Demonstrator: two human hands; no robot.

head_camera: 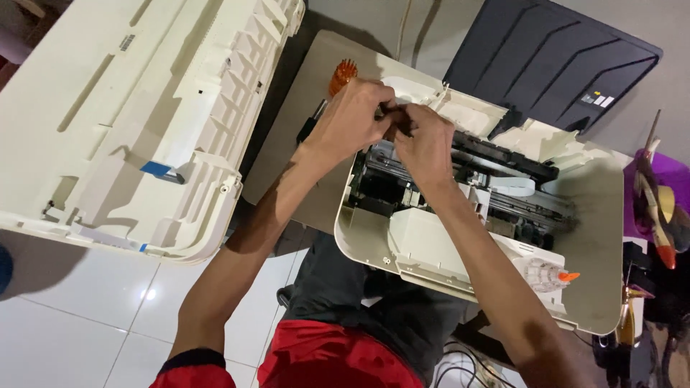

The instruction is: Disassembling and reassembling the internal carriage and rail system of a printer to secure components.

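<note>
Resting under both hands: opened printer [431, 237]

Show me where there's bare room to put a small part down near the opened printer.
Bare white floor tiles lie below the removed cover, left of the left forearm. A bare strip of beige board runs between that cover and the printer body, whose right side is also bare plastic. It is crowded where the left hand and right hand meet over the mechanism.

A glossy white tiled floor [86, 323] lay under everything, catching one small glint of overhead light. Up from it ran a plain grey wall [374, 18], and to its right sat what looked like purple cloth [672, 176].
</note>
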